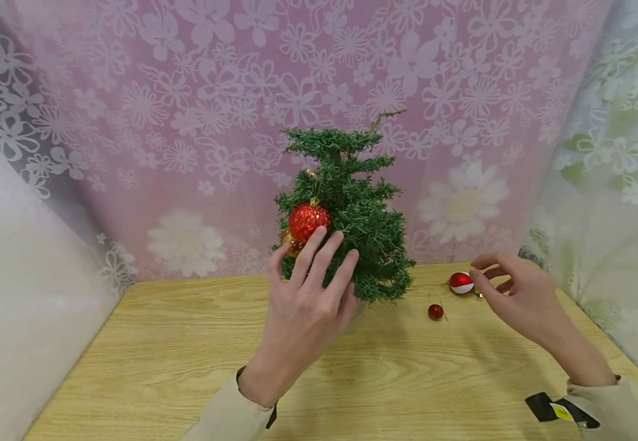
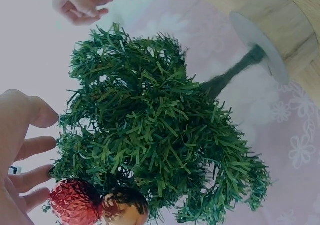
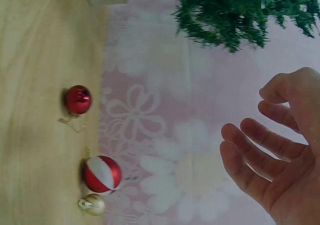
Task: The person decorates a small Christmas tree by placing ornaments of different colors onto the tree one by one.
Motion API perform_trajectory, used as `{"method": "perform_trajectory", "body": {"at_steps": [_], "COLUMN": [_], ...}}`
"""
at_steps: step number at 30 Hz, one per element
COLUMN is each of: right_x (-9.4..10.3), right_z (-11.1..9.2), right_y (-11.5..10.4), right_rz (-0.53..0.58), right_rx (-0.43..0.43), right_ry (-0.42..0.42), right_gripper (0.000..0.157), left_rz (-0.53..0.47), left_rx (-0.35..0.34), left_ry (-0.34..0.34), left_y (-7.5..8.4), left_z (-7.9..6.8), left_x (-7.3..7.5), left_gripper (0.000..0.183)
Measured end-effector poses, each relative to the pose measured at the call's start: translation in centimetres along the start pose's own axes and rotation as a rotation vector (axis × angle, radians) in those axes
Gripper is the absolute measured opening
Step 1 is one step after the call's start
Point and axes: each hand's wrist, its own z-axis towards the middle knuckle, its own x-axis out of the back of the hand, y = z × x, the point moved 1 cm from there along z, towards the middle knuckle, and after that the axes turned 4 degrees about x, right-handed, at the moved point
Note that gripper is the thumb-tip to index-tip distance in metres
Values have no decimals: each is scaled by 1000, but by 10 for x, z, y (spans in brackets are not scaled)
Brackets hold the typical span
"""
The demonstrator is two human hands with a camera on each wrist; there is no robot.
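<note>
A small green artificial Christmas tree stands at the middle back of the table. On its left side hang a textured red ball ornament and, partly behind it, a gold ball ornament. My left hand is spread in front of the tree, fingertips right at the lower edge of the red ball. To the right, my right hand hovers with loosely bent fingers and nothing in them. Beside it on the table lie a red-and-white ball, a small red ball and a small gold ball.
The wooden table ends at a pink flowered curtain behind the tree. Pale fabric hangs at both sides. The tree's round base shows in the left wrist view. A bare twig tip sticks up from the treetop.
</note>
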Motion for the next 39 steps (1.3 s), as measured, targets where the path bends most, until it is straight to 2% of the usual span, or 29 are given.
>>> {"method": "perform_trajectory", "body": {"at_steps": [7,15,20,26,31,39], "right_x": [-18,-37,-43,-51,-58,-67], "right_z": [-10,-20,-24,-27,-29,-31], "right_y": [2,1,2,5,9,18], "right_rz": [1,16,-22,-78,-107,-128], "right_rx": [-2,73,17,-31,-43,-9], "right_ry": [-110,-198,-335,-481,-525,-548], "right_gripper": [21,26,19,20,22,20], "left_rz": [44,35,0,-32,-47,-68], "left_rx": [17,39,55,64,72,86], "left_ry": [-5,-12,-24,-37,-39,-29], "left_y": [-3,-4,-5,-8,-13,-23], "left_z": [-9,-21,-25,-29,-33,-34], "left_x": [0,-1,-2,-2,-3,-6], "left_gripper": [42,45,44,37,35,36]}}
